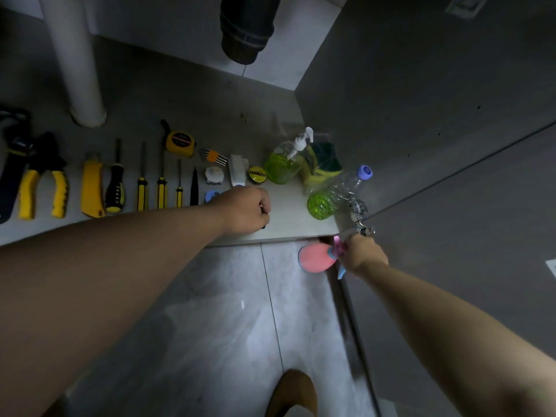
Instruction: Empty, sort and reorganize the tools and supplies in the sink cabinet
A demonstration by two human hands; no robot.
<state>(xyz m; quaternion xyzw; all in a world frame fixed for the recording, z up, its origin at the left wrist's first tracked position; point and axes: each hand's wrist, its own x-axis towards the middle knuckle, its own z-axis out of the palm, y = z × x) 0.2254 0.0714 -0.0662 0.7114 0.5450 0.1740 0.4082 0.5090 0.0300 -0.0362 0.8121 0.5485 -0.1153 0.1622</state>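
Tools lie in a row on the cabinet floor (186, 94): yellow-handled pliers (42, 188), a yellow utility knife (91, 188), several screwdrivers (141, 188), a yellow tape measure (179, 142) and a tape roll (257, 175). To the right stand a green soap pump bottle (284, 164), sponges (323, 161) and a clear bottle with green liquid (334, 194). My left hand (243, 210) is curled at the cabinet's front edge, and a small dark thing peeks from under its fingers. My right hand (362, 254) grips a pink spray bottle (316, 257) by its neck, just below the cabinet edge.
A white drain pipe (78, 64) rises at the back left and a dark pipe (246, 28) hangs at the top middle. The open cabinet door (451, 191) and its hinge (359, 218) stand at the right. Grey floor tiles (225, 326) lie below.
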